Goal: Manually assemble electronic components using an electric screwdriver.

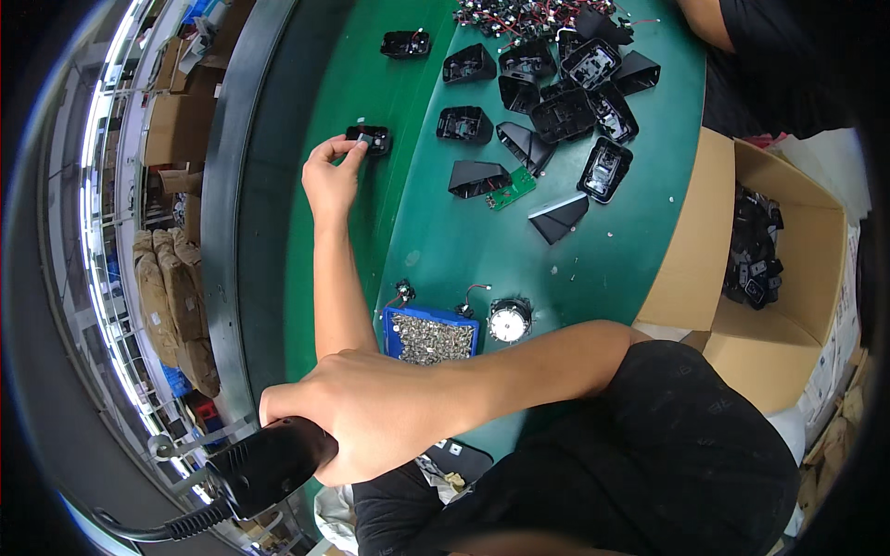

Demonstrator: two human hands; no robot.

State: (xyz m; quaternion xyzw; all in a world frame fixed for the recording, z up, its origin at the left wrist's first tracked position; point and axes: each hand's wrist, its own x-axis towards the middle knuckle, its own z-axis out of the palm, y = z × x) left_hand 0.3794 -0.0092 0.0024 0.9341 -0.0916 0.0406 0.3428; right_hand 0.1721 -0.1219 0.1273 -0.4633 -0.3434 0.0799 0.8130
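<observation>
My left hand (332, 176) reaches forward over the green surface, thumb and fingers pinched at a small black plastic housing (378, 139). A small grey piece (365, 139) shows at the fingertips; its kind is unclear. Nearer to me, my right hand (348, 408) wraps round a black corded electric screwdriver (269, 463), whose bit is out of sight. The right hand covers part of the left forearm. Beside that forearm sits a blue tray (432, 313) full of small metal screws. Another black housing (405, 44) lies farther off in line with the first.
Black housings (564, 113) lie heaped ahead, near a green circuit board (512, 189) and bundled wired parts (538, 17). A round speaker-like part (509, 321) stands right of the tray. An open cardboard box (788, 343) holds black parts at right. Another person's arm (709, 20) shows at far right.
</observation>
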